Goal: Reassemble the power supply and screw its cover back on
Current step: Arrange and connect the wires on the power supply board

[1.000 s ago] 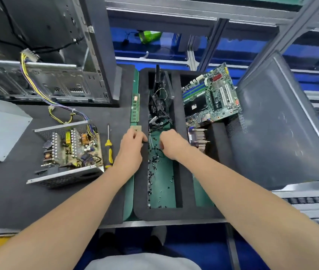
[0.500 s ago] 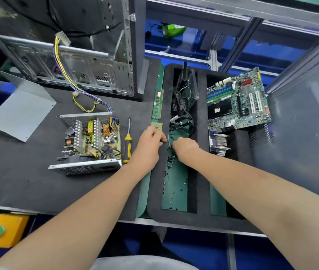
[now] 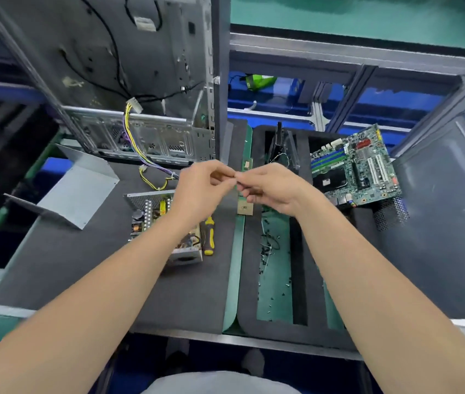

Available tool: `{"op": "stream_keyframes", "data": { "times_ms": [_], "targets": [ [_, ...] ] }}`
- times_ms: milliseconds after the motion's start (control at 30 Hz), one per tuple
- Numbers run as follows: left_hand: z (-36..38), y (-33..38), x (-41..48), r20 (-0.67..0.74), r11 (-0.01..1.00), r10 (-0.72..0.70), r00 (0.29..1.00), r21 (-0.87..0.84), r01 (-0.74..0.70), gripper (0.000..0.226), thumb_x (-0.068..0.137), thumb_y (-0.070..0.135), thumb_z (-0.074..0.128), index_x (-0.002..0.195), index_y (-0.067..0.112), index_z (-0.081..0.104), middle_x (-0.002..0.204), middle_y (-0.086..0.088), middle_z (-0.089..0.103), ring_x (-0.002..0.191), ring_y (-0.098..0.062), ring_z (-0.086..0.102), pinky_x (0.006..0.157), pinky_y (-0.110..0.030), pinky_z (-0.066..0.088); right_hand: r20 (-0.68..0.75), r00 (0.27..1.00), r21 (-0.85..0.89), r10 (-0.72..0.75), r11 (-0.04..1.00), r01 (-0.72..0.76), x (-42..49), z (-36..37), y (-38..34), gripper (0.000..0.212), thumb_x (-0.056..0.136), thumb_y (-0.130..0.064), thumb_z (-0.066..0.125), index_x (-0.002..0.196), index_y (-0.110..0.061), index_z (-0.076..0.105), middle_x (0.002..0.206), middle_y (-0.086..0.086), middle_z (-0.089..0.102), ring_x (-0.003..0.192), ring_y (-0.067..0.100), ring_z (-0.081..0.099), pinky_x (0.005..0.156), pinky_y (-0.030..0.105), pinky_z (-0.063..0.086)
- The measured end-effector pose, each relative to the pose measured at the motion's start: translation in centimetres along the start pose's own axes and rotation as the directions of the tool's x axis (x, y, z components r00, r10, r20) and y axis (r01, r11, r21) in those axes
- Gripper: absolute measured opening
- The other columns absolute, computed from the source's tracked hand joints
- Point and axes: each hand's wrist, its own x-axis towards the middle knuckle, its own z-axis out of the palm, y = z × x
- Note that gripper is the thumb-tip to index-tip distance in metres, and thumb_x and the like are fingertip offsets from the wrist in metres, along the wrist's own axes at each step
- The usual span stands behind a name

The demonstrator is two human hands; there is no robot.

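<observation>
The open power supply (image 3: 151, 211) lies on the dark mat with its circuit board showing, and my left forearm hides part of it. Its grey bent metal cover (image 3: 80, 189) lies apart to the left. A yellow and black screwdriver (image 3: 208, 237) rests beside the supply's right wall. My left hand (image 3: 200, 186) and right hand (image 3: 274, 189) are raised above the mat with curled fingers. Their fingertips meet and pinch something tiny that looks like a screw. Loose black screws (image 3: 266, 251) lie in the green-floored slot of the foam tray (image 3: 247, 280).
An open computer case (image 3: 146, 115) stands behind the supply, with yellow and purple wires running to it. A motherboard (image 3: 353, 166) leans in the tray at the right. A RAM stick (image 3: 247, 163) and a CPU chip (image 3: 245, 207) lie between mat and tray. A large grey panel (image 3: 441, 223) is at the far right.
Both hands have lifted out of the screw slot and come together in the air, fingertips touching. The view has shifted, so the case and supply sit further right.
</observation>
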Motion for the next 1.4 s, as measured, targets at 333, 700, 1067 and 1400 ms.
{"op": "stream_keyframes", "data": {
  "times_ms": [333,700,1067,1400],
  "targets": [
    [-7.7,-5.5,-2.1,-0.142,0.979,0.196,0.97,0.079,-0.186,0.005,0.087,0.029,0.083,0.092,0.029,0.081,0.086,0.016,0.074,0.085,-0.007,0.069,0.078,-0.025,0.054,0.006,1.0,0.211,0.026,0.977,-0.026,1.8,9.3,0.5,0.012,0.097,-0.016,0.073,0.1,-0.004,0.076,0.075,0.004,0.067,0.062,0.009,0.057,0.058,0.02,0.051],
    [-11.2,-12.6,-2.7,-0.019,0.837,-0.215,0.976,-0.519,0.174,0.012,0.085,0.014,0.084,0.094,0.015,0.077,0.085,-0.012,0.079,0.079,-0.025,0.077,0.073,-0.024,0.06,-0.377,0.923,-0.755,0.072,0.554,-0.351,3.8,10.0,5.9,0.037,0.088,-0.041,0.076,0.078,-0.007,0.067,0.07,0.012,0.07,0.067,0.031,0.069,0.072,0.039,0.064],
    [-10.1,-14.9,-3.8,0.147,0.528,-0.312,0.939,-0.795,0.3,0.019,0.085,0.015,0.077,0.1,0.005,0.074,0.088,-0.011,0.077,0.08,-0.019,0.071,0.073,-0.022,0.059,-0.21,0.955,-0.309,-0.209,0.941,0.138,1.0,11.8,1.9,0.017,0.102,-0.038,0.063,0.11,-0.023,0.061,0.095,0.011,0.068,0.065,0.028,0.074,0.059,0.047,0.063],
    [-11.0,-16.8,-4.9,0.066,0.31,-0.343,0.937,-0.934,0.179,0.014,0.084,0.012,0.07,0.094,0.009,0.08,0.084,-0.004,0.074,0.072,-0.011,0.068,0.066,-0.021,0.058,-0.047,0.875,-0.663,-0.482,0.67,0.334,0.5,14.8,1.0,0.01,0.092,-0.032,0.076,0.098,-0.038,0.08,0.092,-0.026,0.072,0.085,0.0,0.062,0.077,0.022,0.045]
  ]
}}
